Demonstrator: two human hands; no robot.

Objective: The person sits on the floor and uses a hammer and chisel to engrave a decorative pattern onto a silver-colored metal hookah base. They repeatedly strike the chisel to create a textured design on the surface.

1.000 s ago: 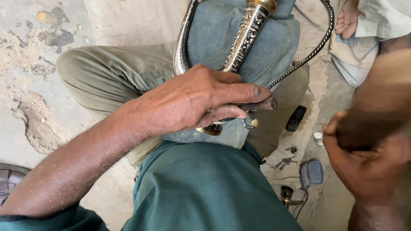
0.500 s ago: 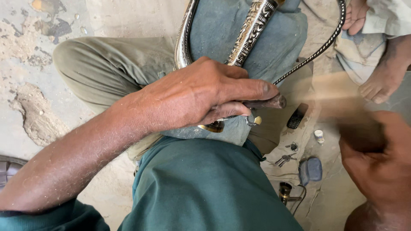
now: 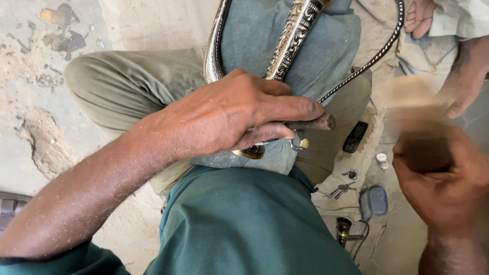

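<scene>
My left hand [image 3: 237, 114] presses down on the lower end of an ornate engraved metal sheath [image 3: 294, 31] that lies on a blue cloth [image 3: 326, 56] over my lap. Its fingers pinch a thin dark rod-like tool [image 3: 315, 122] against the piece. A small brass fitting [image 3: 301, 144] shows just below the fingers. My right hand [image 3: 440, 178] hovers at the lower right, blurred by motion and closed around a dark blurred object, perhaps a tool handle. A curved metal band [image 3: 211, 48] runs along the cloth's left side.
On the dusty floor to the right lie a black phone [image 3: 355, 136], keys [image 3: 341, 189], a small white cap [image 3: 382, 160], a blue-grey pouch [image 3: 374, 201] and a small metal tool [image 3: 344, 230]. Another person's foot [image 3: 461, 97] and hand [image 3: 418, 18] are at the upper right.
My right hand has swung from the upper right down to the lower right, still blurred. My left hand stays pressed on the sheath; the view shifted slightly.
</scene>
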